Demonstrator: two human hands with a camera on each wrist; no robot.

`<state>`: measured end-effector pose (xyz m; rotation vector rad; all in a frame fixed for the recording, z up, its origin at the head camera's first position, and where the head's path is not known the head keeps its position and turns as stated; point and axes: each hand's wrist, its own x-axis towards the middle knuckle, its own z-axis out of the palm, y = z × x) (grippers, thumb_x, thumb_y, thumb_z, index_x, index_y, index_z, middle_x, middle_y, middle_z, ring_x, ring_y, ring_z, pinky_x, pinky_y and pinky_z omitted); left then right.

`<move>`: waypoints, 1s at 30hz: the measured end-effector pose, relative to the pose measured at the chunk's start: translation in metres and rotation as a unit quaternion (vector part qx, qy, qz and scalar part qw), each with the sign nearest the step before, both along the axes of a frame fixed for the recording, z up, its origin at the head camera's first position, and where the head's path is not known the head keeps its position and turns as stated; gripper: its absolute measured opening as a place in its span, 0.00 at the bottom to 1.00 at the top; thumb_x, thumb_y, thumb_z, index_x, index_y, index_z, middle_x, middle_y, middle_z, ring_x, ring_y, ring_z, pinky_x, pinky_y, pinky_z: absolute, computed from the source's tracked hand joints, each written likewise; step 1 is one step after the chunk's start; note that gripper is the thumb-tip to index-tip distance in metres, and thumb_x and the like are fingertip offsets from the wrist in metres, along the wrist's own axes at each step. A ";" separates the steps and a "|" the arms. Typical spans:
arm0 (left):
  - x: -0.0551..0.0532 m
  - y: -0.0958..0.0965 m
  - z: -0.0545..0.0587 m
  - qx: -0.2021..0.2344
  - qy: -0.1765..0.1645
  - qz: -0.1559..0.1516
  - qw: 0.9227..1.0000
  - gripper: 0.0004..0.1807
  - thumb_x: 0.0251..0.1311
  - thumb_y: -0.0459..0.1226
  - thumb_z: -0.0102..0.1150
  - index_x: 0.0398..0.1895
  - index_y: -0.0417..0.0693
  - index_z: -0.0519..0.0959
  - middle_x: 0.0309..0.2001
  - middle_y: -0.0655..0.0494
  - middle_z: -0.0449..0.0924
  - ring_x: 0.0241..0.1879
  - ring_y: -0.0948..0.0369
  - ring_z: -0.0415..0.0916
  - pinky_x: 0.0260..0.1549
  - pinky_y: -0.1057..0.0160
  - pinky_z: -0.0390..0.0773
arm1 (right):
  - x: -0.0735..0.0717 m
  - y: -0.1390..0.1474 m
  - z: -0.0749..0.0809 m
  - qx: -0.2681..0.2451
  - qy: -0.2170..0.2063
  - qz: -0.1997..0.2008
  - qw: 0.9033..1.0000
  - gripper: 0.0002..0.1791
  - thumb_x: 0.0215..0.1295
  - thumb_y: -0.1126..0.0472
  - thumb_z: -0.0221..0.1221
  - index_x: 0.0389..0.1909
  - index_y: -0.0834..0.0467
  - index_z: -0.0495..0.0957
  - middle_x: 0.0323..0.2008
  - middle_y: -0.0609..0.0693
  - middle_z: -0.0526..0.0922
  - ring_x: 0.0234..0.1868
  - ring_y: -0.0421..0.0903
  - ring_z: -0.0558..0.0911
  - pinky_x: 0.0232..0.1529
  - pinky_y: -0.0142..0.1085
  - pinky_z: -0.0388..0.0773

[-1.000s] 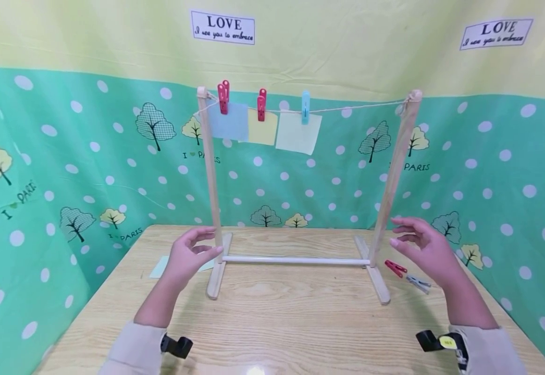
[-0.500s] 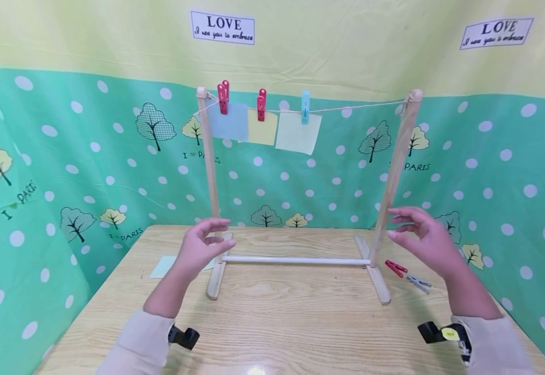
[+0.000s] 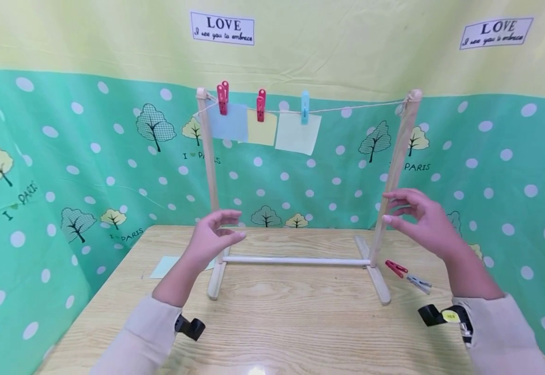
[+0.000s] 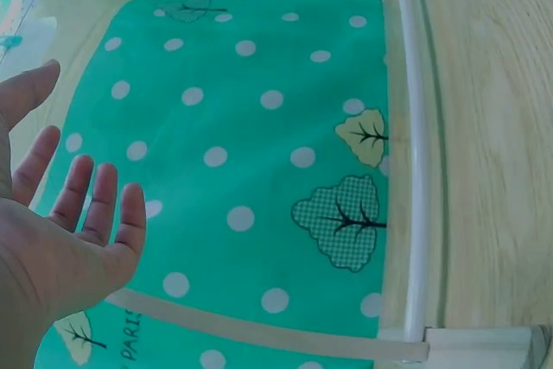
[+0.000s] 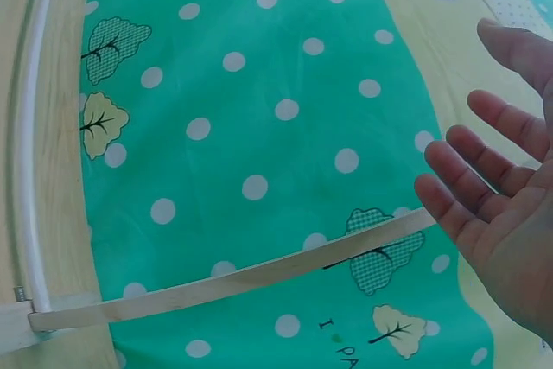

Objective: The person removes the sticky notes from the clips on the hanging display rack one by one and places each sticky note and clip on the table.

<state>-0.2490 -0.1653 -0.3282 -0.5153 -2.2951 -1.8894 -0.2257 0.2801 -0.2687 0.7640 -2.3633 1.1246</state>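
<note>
My left hand point(image 3: 210, 238) hovers by the left post of a wooden rack, fingers loosely bent with nothing between them. Over by the right post point(image 3: 392, 169) is my right hand point(image 3: 420, 221), its fingers spread and likewise holding nothing. Across the rack top runs a string point(image 3: 357, 107). A blue paper point(image 3: 229, 122) and a yellow paper point(image 3: 262, 131) hang there under red clothespins point(image 3: 260, 107). Beside them a pale paper point(image 3: 298, 134) hangs from a light blue clothespin point(image 3: 305, 107). Both wrist views show the palms, bare of any object.
Right of the rack's foot, a red clothespin point(image 3: 396, 268) and a grey-blue clothespin point(image 3: 419, 284) lie on the wooden table point(image 3: 296, 323). Pale paper point(image 3: 163, 266) lies at the left, partly behind my forearm. A white crossbar point(image 3: 296, 260) joins the rack's feet; a patterned curtain point(image 3: 296, 203) stands behind.
Both hands have risen. The left has also shifted right, past the left post, and the right slightly left, over the right post. The rack, papers and clothespins have stayed put.
</note>
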 end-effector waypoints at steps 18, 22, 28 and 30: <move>-0.011 0.022 0.033 -0.001 0.027 -0.038 0.999 0.30 0.52 0.39 0.74 0.59 0.45 0.75 0.57 0.52 0.76 0.59 0.50 0.71 0.59 0.51 0.72 | -0.005 -0.016 0.037 -0.002 -0.030 -0.019 0.999 0.25 0.64 0.65 0.64 0.62 0.59 0.72 0.53 0.51 0.74 0.47 0.42 0.77 0.43 0.21 0.77; -0.014 0.026 0.039 0.004 0.017 -0.056 0.998 0.31 0.53 0.39 0.73 0.61 0.47 0.74 0.58 0.54 0.74 0.59 0.53 0.70 0.59 0.53 0.73 | -0.006 -0.021 0.048 -0.005 -0.028 -0.013 1.000 0.24 0.64 0.65 0.64 0.61 0.59 0.73 0.53 0.50 0.74 0.47 0.43 0.78 0.43 0.22 0.78; -0.020 0.033 0.047 0.018 0.005 -0.092 0.996 0.32 0.54 0.38 0.72 0.64 0.49 0.72 0.61 0.54 0.72 0.61 0.53 0.69 0.55 0.56 0.77 | -0.010 -0.027 0.065 0.004 -0.020 -0.009 1.000 0.25 0.64 0.63 0.64 0.62 0.57 0.73 0.52 0.51 0.76 0.47 0.40 0.78 0.41 0.22 0.78; -0.022 0.036 0.049 0.021 0.002 -0.093 0.995 0.32 0.54 0.39 0.72 0.64 0.49 0.72 0.61 0.54 0.72 0.61 0.53 0.69 0.56 0.56 0.76 | -0.010 -0.030 0.071 0.013 -0.023 -0.013 1.000 0.25 0.65 0.62 0.64 0.62 0.55 0.73 0.52 0.51 0.76 0.47 0.40 0.78 0.41 0.22 0.78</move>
